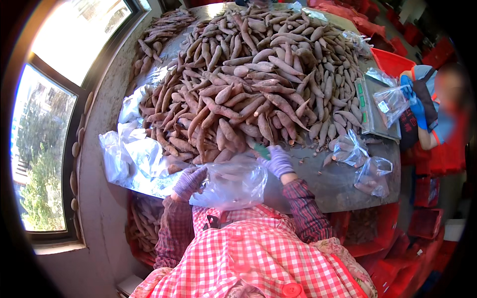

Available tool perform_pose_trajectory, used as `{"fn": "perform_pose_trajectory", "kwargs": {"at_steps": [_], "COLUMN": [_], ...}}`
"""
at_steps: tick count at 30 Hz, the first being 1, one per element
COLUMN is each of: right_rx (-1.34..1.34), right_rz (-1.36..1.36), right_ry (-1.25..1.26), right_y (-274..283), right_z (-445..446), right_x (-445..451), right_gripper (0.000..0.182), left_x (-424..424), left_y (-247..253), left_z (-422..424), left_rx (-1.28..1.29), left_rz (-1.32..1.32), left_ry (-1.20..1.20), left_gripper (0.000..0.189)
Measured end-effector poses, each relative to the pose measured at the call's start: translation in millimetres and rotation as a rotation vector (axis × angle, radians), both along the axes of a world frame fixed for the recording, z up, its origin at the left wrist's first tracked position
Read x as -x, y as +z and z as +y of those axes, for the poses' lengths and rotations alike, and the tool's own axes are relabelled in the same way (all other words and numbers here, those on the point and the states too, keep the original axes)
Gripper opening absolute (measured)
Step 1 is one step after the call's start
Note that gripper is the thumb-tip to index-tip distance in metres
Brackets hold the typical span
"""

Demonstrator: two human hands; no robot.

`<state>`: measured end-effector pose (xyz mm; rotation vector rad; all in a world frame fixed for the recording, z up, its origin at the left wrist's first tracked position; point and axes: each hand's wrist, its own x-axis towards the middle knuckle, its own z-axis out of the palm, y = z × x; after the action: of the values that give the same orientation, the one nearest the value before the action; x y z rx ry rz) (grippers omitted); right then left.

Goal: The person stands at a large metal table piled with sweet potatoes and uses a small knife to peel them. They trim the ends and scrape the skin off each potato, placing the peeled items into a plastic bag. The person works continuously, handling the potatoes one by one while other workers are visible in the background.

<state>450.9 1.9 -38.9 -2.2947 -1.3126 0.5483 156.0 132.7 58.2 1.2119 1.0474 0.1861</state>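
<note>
My left hand (190, 182), in a lilac knit glove, grips the edge of a clear plastic bag (234, 188). The bag spreads across the table's near edge in front of my apron; sweet potatoes show behind or through its film. In a matching glove, my right hand (276, 161) reaches to the near edge of the heap of sweet potatoes (238, 89). A green object (262, 151), perhaps a tool handle, is in its fingers. Its other end is lost among the roots. Loose plastic bags (143, 152) lie left of my left hand.
Filled clear bags (373, 177) rest at the metal table's (316, 182) right side, near a scale (380, 108). A co-worker's blue-gloved hands (414, 98) hold another bag there. Red crates (367, 231) stand under and beside the table. A window wall (93, 178) borders the left.
</note>
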Motion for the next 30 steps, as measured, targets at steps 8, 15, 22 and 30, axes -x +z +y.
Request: {"fn": "perform_pose_trajectory", "kwargs": {"at_steps": [8,15,22,30], "right_rx": [0.074,-0.458,-0.294,-0.428], "right_rz": [0.037,0.492,0.96,0.742], "right_ry": [0.083,-0.097,0.308,0.15], "right_y": [-47.6,51.8,109.1,137.8], "right_z": [-25.7,-67.9,-78.1,-89.5], "right_x": [-1.5,-26.2,-5.7,15.3], "right_gripper": [0.036,0.04,0.043,0.039], "left_x": [-14.5,-55.3,-105.8,-96.4], "left_y": [-7.1,-60.5,-100.5,-111.3], "left_z": [-1.7,-26.1,-62.9,-54.1], "left_rx": [-0.042,0.194,-0.128,-0.328], "left_rz": [0.015,-0.074,0.085,0.278], "left_ry": [-0.043,-0.029,-0.361,-0.237], "left_gripper": [0.042,0.035,0.039,0.045]}}
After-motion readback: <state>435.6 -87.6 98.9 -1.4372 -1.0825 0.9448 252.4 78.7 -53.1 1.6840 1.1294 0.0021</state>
